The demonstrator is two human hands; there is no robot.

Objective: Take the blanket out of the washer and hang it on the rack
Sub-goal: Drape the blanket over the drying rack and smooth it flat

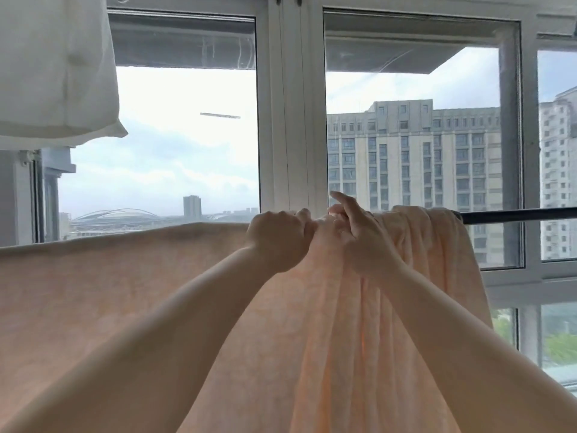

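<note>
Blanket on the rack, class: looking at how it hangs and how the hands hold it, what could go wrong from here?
1. The blanket is spread flat at left but bunched at right, so the folds may dry slowly.
2. Both hands, left hand and right hand, grip one spot on the top edge; a hard tug might drag it off the bar.

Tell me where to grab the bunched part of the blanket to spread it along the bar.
Grip the blanket at its top fold, where the gathered pleats sit on the bar, just right of the right hand. Come from the near side, above, pinching the ridge. The bar is bare to the right, so the folds can probably slide that way.
</note>
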